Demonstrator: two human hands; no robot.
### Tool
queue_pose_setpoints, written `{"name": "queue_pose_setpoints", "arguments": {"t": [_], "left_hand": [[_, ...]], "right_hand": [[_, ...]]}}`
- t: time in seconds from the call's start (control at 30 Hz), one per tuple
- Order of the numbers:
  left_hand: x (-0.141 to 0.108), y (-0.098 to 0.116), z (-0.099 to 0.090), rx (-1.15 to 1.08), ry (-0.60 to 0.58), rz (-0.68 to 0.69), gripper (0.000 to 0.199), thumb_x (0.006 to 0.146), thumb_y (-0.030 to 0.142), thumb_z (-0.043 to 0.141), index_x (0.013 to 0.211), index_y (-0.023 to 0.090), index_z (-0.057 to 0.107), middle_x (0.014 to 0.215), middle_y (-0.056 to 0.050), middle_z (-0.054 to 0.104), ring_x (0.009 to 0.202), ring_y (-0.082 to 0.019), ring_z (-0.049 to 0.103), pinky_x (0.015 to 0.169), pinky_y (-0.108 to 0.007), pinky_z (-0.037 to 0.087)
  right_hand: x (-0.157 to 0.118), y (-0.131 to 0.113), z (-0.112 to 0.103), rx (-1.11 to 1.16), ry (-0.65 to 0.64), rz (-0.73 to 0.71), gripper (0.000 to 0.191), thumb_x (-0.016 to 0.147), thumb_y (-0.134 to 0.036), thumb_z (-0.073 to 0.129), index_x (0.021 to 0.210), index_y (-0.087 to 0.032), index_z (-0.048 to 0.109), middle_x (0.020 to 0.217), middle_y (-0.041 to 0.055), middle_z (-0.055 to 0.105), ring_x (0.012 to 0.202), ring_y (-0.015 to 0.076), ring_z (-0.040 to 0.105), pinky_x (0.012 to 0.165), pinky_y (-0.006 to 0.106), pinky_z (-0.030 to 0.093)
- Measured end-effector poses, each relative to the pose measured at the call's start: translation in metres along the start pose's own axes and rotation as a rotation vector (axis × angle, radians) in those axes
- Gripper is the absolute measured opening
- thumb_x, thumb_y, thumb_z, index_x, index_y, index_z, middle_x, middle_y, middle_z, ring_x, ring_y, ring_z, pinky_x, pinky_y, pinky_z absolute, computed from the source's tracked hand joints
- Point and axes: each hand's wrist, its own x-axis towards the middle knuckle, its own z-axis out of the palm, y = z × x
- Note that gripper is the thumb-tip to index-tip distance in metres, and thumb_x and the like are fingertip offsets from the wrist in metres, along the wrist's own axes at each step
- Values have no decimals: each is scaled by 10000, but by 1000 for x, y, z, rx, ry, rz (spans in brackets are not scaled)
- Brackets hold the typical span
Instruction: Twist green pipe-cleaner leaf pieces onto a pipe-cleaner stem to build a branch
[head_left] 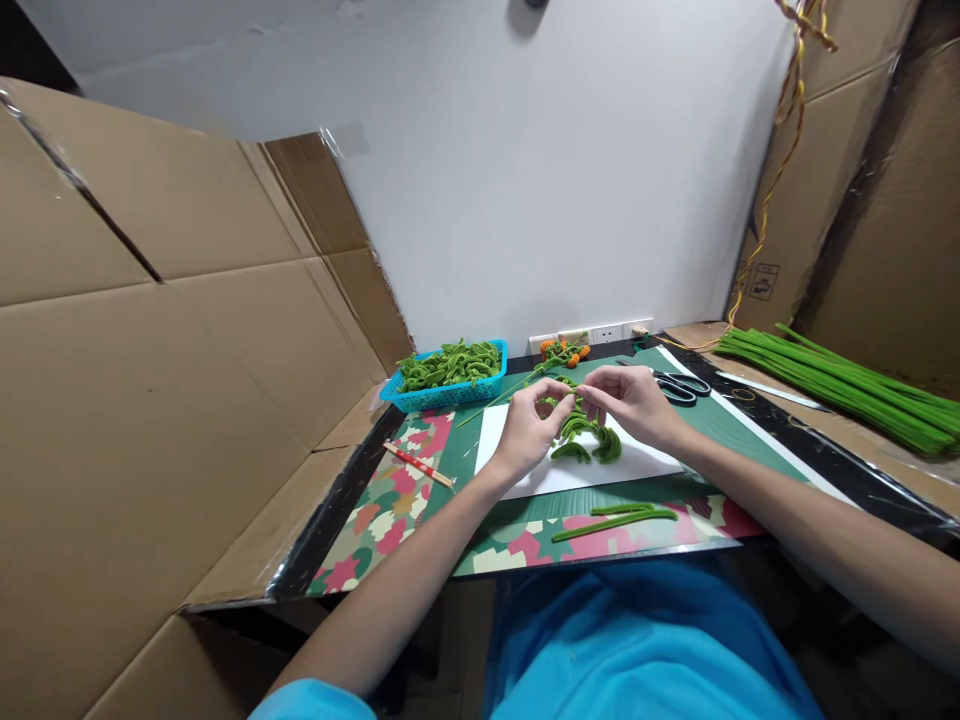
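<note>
My left hand (531, 425) and my right hand (628, 400) meet over a white sheet (525, 482). Their fingertips are pinched together around a small green fuzzy piece (576, 391), mostly hidden by the fingers. Beneath them, several curved green fuzzy pieces (571, 453) lie on the sheet, some clustered in a bunch (607, 445). Nearer my body, a few straight green fuzzy stems (615, 523) rest on the patterned edge of the mat (517, 548).
A blue basket (450, 393) of green pieces stands at the back left. Orange flowers (564, 352) lie near the wall. Black-handled scissors (681, 388) are right of my hands. Long green stems (847, 385) lie far right, chopsticks (418, 465) at left. Cardboard walls (187, 350) flank the table.
</note>
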Motion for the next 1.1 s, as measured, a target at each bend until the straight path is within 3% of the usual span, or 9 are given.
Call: {"name": "queue_pose_setpoints", "arguments": {"t": [0.27, 0.43, 0.67, 0.8, 0.97, 1.1], "left_hand": [[-5, 4, 2, 89, 56, 65, 285, 910, 435, 724, 971, 157, 721, 793, -28, 698, 515, -82, 525, 452, -198, 383], [-4, 5, 1, 136, 68, 82, 281, 895, 425, 741, 951, 150, 738, 752, -23, 691, 485, -72, 485, 437, -203, 346], [-1, 2, 2, -124, -28, -73, 404, 850, 528, 778, 982, 166, 658, 765, 1, 658, 417, -70, 500, 365, -204, 340], [-1, 1, 4, -155, -36, -73, 425, 849, 553, 776, 979, 173, 639, 761, 12, 637, 406, -61, 476, 364, -205, 338], [-5, 4, 2, 3, -18, -1, 329, 914, 504, 713, 980, 189, 649, 750, 8, 632, 494, -91, 522, 458, -217, 398], [-8, 10, -3, 285, -16, 180, 179, 961, 365, 654, 988, 196, 704, 899, -34, 677, 619, -110, 548, 575, -235, 424]], "right_hand": [[3, -4, 0, 154, -69, 124, 444, 832, -617, 792, 842, -180, 714, 648, 26, 684, 534, 175, 644, 477, 289, 532], [3, -6, 0, 101, -98, 154, 497, 855, -661, 744, 812, -168, 699, 644, 23, 664, 522, 149, 601, 458, 259, 459], [0, -9, 1, -135, -53, -20, 488, 967, -618, 623, 756, -180, 668, 628, 10, 623, 533, 128, 528, 517, 261, 396], [-2, -13, 0, -269, -30, -91, 506, 999, -613, 568, 734, -191, 654, 613, 7, 609, 534, 128, 494, 538, 269, 368], [0, -9, 1, -41, -101, 42, 520, 944, -623, 645, 665, -190, 584, 571, -17, 534, 511, 110, 438, 500, 256, 319], [3, -4, -1, 245, -154, 246, 526, 839, -602, 772, 617, -176, 557, 508, -54, 428, 461, 71, 319, 454, 236, 213]]}}
